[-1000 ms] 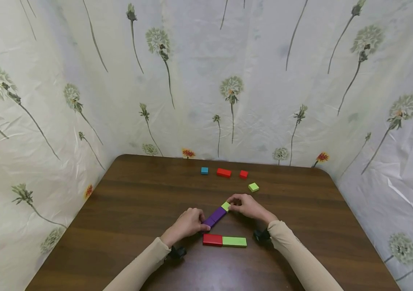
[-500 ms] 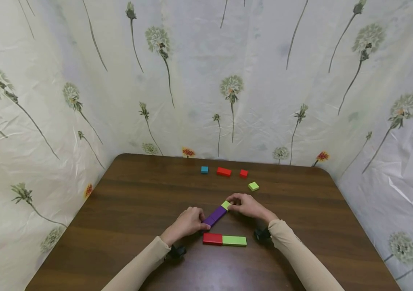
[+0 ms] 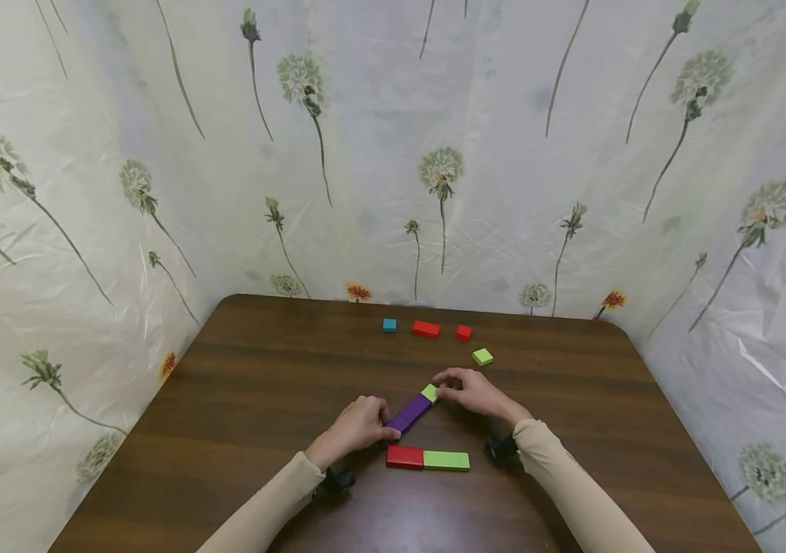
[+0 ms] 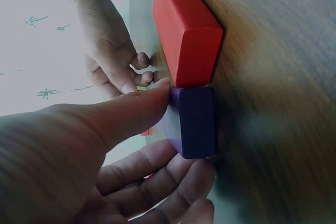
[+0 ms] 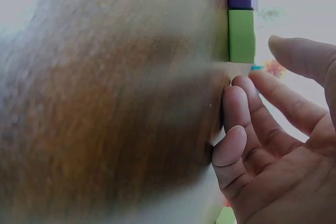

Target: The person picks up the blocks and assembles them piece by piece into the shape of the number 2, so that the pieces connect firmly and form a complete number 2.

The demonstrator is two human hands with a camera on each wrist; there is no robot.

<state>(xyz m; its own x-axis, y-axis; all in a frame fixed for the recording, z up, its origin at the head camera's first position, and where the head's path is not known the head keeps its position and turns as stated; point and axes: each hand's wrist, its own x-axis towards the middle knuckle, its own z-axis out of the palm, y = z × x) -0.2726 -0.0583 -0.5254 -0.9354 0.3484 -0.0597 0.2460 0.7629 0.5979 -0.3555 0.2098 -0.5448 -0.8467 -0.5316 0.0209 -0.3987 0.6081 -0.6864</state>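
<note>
Slanted row at centre of the head view, rising to the right: two smooth purple blocks [image 3: 416,410] end to end, capped by a small lime block [image 3: 429,394]. Flat tops, crisp corners. Left hand [image 3: 356,425] pinches the lower purple end between thumb and fingers. Right hand [image 3: 473,394] beside the lime end, released, fingers loosely bent; right wrist view shows a gap between thumb and lime. Just below, red block [image 3: 404,458] and long green block [image 3: 446,461] lie level, ends meeting; can't tell whether red touches purple. Brown table [image 3: 275,369] stretches widely past both hands; near its far edge, upper middle, sit a blue block [image 3: 389,326], long red piece [image 3: 426,329], small red piece [image 3: 464,332], lime square [image 3: 482,356] slightly lower right
</note>
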